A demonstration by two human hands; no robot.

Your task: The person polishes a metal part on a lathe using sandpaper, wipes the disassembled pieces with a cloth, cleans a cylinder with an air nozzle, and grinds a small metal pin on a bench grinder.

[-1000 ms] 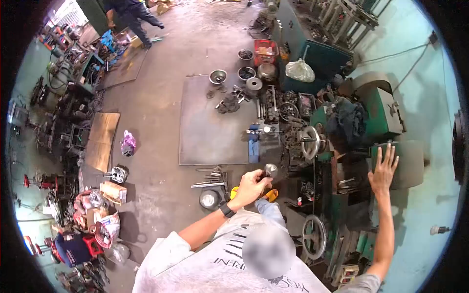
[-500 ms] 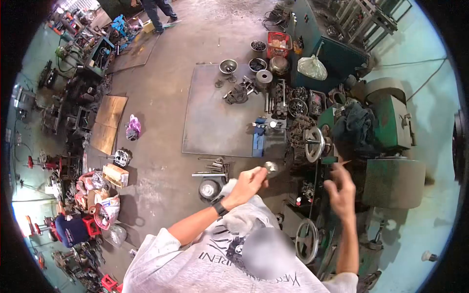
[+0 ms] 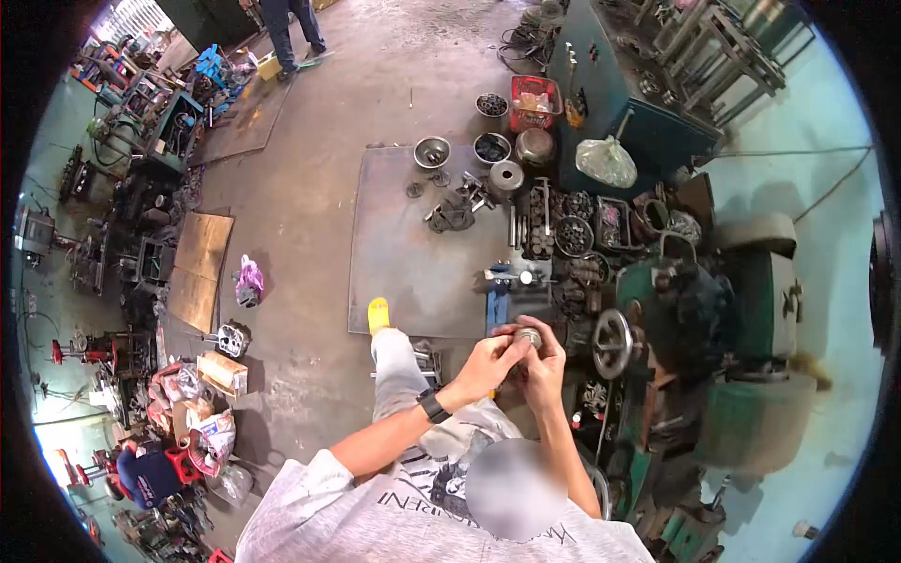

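Observation:
A small round metal part (image 3: 528, 335) with a ridged side is held up in front of my body. My left hand (image 3: 490, 366), with a dark watch on the wrist, closes its fingers on one side of it. My right hand (image 3: 543, 368) grips the other side, so the two hands meet around the part. Just beyond them, a measuring tool with a round white dial (image 3: 526, 278) lies by a blue strip (image 3: 497, 308) on the metal plate (image 3: 394, 244). My leg and a yellow sandal (image 3: 378, 314) show at the plate's near edge.
Metal bowls (image 3: 433, 152) of small parts and a red basket (image 3: 536, 101) stand ahead. On the right is a green machine with a handwheel (image 3: 613, 343). Plastic bags (image 3: 214, 436) and wooden boards (image 3: 200, 267) lie left. Another person's legs (image 3: 293, 28) show far off.
My right hand has come left from beside the handwheel and taken hold of the metal part with my left hand. My leg with the yellow sandal has stepped forward into view.

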